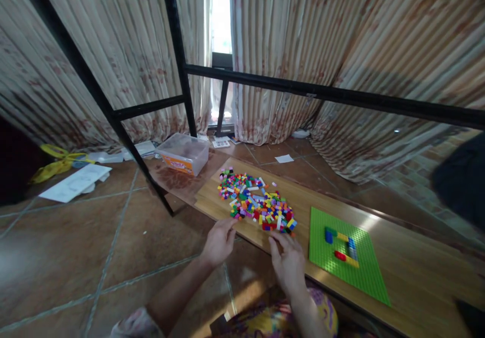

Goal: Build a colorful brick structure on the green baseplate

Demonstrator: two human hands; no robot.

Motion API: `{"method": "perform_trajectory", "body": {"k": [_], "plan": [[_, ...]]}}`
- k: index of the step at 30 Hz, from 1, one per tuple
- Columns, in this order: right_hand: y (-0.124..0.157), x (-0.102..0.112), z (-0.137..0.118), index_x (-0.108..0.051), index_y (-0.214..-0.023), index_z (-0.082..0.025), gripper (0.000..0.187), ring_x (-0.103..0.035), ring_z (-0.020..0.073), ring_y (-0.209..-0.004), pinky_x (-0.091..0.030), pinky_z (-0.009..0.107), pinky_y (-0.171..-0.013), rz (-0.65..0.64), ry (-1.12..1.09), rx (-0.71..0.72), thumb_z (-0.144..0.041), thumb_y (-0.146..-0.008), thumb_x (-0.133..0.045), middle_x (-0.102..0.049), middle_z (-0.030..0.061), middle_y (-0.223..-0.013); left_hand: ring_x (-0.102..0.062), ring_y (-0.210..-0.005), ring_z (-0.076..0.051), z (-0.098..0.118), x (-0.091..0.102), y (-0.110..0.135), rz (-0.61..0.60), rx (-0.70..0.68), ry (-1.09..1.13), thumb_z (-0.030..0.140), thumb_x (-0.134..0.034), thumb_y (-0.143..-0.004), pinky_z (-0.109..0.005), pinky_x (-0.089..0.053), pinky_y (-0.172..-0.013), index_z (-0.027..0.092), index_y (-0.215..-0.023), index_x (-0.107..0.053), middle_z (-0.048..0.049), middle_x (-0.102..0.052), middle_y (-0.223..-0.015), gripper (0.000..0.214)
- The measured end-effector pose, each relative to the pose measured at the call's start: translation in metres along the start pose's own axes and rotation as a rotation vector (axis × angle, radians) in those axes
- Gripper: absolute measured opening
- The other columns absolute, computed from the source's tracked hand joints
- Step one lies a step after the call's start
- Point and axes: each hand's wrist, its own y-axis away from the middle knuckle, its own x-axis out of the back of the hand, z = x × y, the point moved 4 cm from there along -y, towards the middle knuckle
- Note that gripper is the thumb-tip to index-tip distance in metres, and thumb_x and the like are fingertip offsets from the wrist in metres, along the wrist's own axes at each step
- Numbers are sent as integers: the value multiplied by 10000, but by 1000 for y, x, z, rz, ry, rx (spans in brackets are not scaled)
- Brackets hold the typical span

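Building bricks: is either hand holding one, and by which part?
Cannot be told: the left hand and right hand are at the near edge of the building-brick pile, but detail is too small to show any grip.

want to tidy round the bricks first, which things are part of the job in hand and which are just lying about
Likely part of the job:
loose toy bricks
green studded baseplate
brick outline on it
clear plastic box, possibly the bricks' container

Apparently just lying about:
small white sheet on the floor
larger white sheet, floor at left
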Motion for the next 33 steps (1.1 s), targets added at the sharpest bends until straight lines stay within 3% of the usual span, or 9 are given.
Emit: {"method": "perform_trajectory", "body": {"k": [7, 15, 22, 26, 29, 33], "plan": [[-45, -41, -32, -694, -1048, -212, 262, -584, 224, -920, -423, 371, -861, -100, 63, 128, -289, -935, -471, -685, 73, -964, -599, -1097, -210, -13, -3, -10, 4, 12, 7, 100, -480, -843, -397, -481, -993, 194, -1146, -631, -65, -681, -1149, 351], [-61, -78, -44, -692, -1047, -213, 231, -567, 238, -937, -415, 375, -870, -192, 81, 136, -240, -913, -506, -665, 81, -949, -574, -1060, -228, -13, -8, -15, -26, -33, -50, 77, -493, -829, -402, -474, -966, 194, -1146, -615, -67, -663, -1142, 359], [-51, -66, -26, -683, -926, -190, 231, -585, 226, -894, -447, 363, -826, -119, -1, 19, -317, -931, -489, -675, 73, -904, -569, -1040, -226, -6, -16, -21, -61, -62, -13, 96, -491, -857, -401, -469, -947, 198, -1171, -607, -68, -660, -1137, 350], [-43, -47, -9, -678, -976, -186, 276, -612, 217, -909, -475, 364, -827, -6, -192, -196, -405, -908, -525, -691, 79, -971, -568, -1079, -240, 0, -20, -24, -17, -17, 68, 160, -534, -865, -410, -459, -963, 181, -1206, -593, -95, -652, -1170, 346], [-38, -38, -4, -691, -980, -199, 294, -629, 215, -938, -478, 377, -869, 66, -365, -355, -446, -865, -581, -697, 79, -1021, -571, -1104, -246, 8, -22, -28, 13, 33, 209, 256, -544, -889, -403, -448, -973, 175, -1224, -595, -111, -651, -1176, 348], [-33, -32, -12, -697, -968, -197, 289, -635, 213, -968, -484, 379, -889, 140, -493, -376, -444, -837, -623, -700, 79, -1030, -624, -941, -205, 21, -33, -33, -51, 209, 586, 366, -528, -909, -337, -479, -861, 175, -1136, -655, -89, -689, -1039, 323]]}}
